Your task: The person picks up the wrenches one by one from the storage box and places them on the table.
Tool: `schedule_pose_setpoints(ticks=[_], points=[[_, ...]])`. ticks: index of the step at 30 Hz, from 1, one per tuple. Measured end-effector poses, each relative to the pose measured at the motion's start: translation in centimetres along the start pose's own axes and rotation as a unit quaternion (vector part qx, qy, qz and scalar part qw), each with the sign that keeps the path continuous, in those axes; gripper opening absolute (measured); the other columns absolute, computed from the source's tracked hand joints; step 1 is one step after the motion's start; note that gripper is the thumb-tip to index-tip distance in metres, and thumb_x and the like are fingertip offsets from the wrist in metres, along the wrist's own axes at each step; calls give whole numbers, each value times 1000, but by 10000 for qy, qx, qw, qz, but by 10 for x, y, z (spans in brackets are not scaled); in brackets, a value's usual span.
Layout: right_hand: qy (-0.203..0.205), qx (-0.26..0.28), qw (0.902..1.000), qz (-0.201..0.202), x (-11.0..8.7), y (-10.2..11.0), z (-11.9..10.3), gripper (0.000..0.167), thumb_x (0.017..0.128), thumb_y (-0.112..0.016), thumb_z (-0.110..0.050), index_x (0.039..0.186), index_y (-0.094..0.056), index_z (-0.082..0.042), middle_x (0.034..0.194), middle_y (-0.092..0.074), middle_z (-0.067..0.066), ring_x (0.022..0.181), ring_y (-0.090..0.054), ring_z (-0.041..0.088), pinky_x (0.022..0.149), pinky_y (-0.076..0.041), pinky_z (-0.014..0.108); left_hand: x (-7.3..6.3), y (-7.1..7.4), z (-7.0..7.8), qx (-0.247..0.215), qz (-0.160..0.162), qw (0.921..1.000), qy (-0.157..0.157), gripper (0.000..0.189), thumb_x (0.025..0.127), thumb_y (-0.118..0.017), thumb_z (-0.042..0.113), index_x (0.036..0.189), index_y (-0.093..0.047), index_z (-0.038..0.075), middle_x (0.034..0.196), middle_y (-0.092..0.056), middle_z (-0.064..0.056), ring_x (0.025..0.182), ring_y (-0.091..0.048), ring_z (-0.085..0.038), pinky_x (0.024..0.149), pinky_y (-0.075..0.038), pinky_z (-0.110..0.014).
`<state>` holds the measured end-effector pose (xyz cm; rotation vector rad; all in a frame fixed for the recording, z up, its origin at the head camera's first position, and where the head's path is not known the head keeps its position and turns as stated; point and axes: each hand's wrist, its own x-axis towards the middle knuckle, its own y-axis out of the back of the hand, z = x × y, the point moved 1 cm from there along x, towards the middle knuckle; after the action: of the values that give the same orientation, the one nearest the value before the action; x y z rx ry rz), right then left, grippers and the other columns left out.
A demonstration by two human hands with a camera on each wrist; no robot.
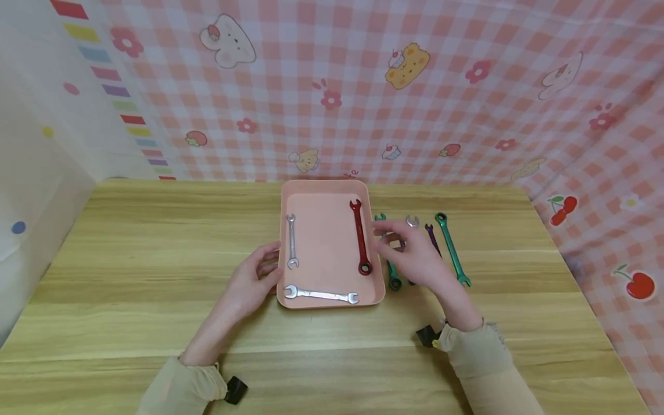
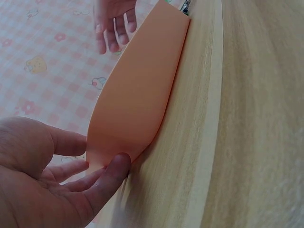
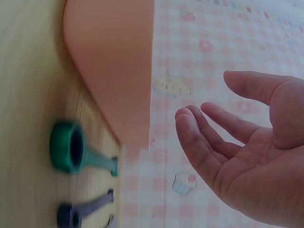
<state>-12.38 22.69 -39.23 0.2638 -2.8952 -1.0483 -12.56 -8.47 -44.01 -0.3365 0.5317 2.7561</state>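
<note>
A pink tray (image 1: 327, 245) holds a small silver wrench (image 1: 292, 241) along its left side. A red ratchet wrench (image 1: 361, 237) lies along the right side, and a longer silver wrench (image 1: 321, 295) lies across the near end. My left hand (image 1: 254, 279) is at the tray's left wall; in the left wrist view its fingertips and thumb touch the wall near a corner. Beside the right wall, my right hand (image 1: 415, 253) hovers over several wrenches with nothing in it, its fingers loosely bent in the right wrist view. It partly hides a green ratchet wrench (image 1: 395, 280).
Right of the tray, a silver open-end wrench head (image 1: 412, 221) and a dark purple wrench (image 1: 432, 237) show past the right hand. Farther right lies a teal ratchet wrench (image 1: 452, 249). A pink checked cloth (image 1: 332, 132) hangs behind the wooden table (image 1: 155, 248).
</note>
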Motion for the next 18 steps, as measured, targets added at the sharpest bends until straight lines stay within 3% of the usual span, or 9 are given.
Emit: schedule_pose_setpoints(ticks=[4,10,18], points=[[165,60,9996,-230,4,-13,-16,41,101,-68,-12,139,-63,2,133,-70,22,111,-70,32,93,-67,50,-1,1,-1,-6,-1,10000,-23,56,108,-53,6,162,-37,8,161,-48,-22,145,-56,-41,113,-58,-45],[365,-422,9959,-710,18,-31,-51,40,100,-72,-17,138,-66,-5,132,-71,18,109,-68,27,95,-65,47,0,0,-3,-108,8,9999,16,56,108,-52,5,162,-36,8,161,-48,-22,145,-55,-41,113,-58,-45],[300,-1149,9756,-1845,32,-64,-80,42,101,-68,-22,142,-65,-9,136,-70,9,116,-68,21,101,-62,40,0,1,-1,-173,-33,9998,3,57,107,-52,4,162,-36,8,162,-47,-23,145,-55,-41,110,-59,-44]])
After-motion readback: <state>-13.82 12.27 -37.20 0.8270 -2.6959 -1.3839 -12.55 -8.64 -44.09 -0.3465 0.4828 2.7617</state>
